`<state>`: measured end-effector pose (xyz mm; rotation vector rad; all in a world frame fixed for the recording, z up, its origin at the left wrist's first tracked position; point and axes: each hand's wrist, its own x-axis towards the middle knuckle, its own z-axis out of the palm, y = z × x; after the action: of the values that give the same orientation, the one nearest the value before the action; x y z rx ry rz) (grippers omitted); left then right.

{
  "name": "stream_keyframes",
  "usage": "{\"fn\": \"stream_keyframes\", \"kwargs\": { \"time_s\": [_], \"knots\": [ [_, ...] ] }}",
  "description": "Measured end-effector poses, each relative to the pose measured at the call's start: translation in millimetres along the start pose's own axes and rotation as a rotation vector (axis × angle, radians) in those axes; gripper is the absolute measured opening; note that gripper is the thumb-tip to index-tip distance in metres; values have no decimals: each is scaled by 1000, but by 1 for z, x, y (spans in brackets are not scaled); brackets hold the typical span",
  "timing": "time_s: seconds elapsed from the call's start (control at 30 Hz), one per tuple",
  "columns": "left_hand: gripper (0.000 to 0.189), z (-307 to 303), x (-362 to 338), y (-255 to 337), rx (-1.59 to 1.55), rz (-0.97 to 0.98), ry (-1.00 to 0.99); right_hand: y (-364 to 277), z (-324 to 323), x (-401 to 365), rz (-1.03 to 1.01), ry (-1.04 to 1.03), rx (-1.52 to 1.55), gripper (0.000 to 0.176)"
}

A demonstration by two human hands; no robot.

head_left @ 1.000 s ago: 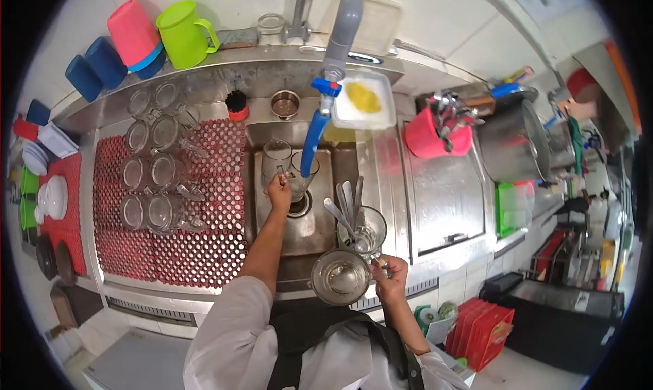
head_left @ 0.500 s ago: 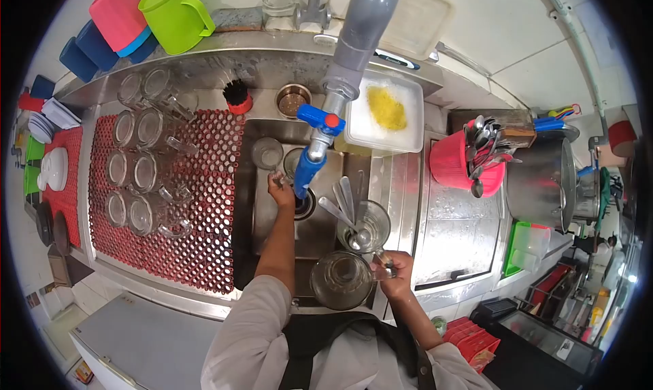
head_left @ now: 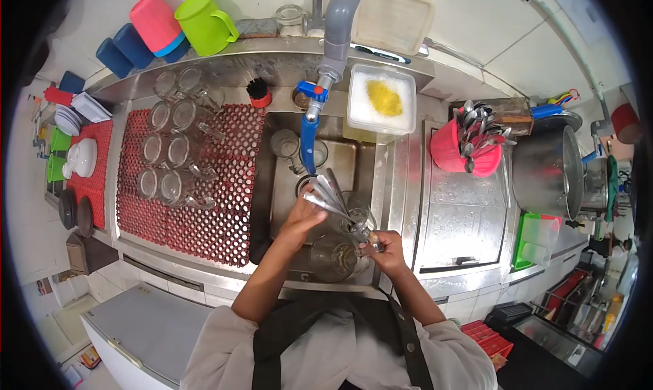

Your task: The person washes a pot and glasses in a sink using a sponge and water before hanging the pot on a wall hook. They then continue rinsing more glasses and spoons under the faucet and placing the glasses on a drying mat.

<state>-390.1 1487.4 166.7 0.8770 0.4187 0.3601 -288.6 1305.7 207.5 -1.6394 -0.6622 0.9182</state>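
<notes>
My right hand (head_left: 386, 251) is closed round the handle of a clear glass mug (head_left: 358, 212) over the sink's near right part. Several metal spoons (head_left: 330, 194) lean out of this mug, handles up and to the left. My left hand (head_left: 303, 216) is at those handles, its fingers partly hidden behind them and its thumb below; it appears closed on them. Just beneath the mug is a larger glass vessel (head_left: 332, 259). Farther back in the sink (head_left: 282, 179) stand a glass mug (head_left: 284, 143) and another glass mug (head_left: 314, 155), under the blue tap hose (head_left: 308, 145).
Upturned glass mugs (head_left: 182, 152) stand in rows on a red mat (head_left: 204, 220) at left. Behind the sink are a black-bristled brush (head_left: 258, 92) and a tub of suds with a yellow sponge (head_left: 384, 97). A pink cutlery basket (head_left: 449, 148) and a large pot (head_left: 547, 165) are at right.
My left hand has left the glass mug at the back of the sink and come to the spoon handles. My right hand still grips its mug. The camera view has shifted.
</notes>
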Motion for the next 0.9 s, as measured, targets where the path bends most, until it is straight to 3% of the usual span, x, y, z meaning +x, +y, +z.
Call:
{"fn": "stream_keyframes", "kwargs": {
  "time_s": [0.13,0.27,0.33,0.4,0.5,0.57,0.63,0.67,0.7,0.77,0.87,0.9],
  "knots": [
    [23,16,12,22,298,-18,-33,1,15,-14,38,-15,57,17],
    [33,49,-22,75,101,452,71,5,25,-24,51,19,3,14],
    [33,43,-43,109,48,718,31,-1,29,-26,54,78,32,13],
    [34,37,-62,133,-37,883,55,-2,21,-26,24,128,-31,11],
    [35,42,-60,146,-74,951,-60,-9,11,-26,-19,278,121,9],
    [28,70,-30,142,60,1210,-145,-18,3,-27,-32,355,133,14],
    [10,82,9,131,644,1329,-91,-31,-5,-34,-70,388,88,17],
    [8,106,35,127,591,1362,-45,-35,-11,-37,-91,407,63,19],
    [7,118,66,111,476,1264,-70,-32,-14,-42,-55,456,-6,23],
    [9,135,111,100,691,1100,11,-33,-17,-51,-86,508,41,23],
    [11,128,178,61,744,893,152,-27,-24,-61,-107,553,132,23],
    [11,123,185,57,917,706,187,-34,-22,-63,-120,563,179,23]
  ]
}}
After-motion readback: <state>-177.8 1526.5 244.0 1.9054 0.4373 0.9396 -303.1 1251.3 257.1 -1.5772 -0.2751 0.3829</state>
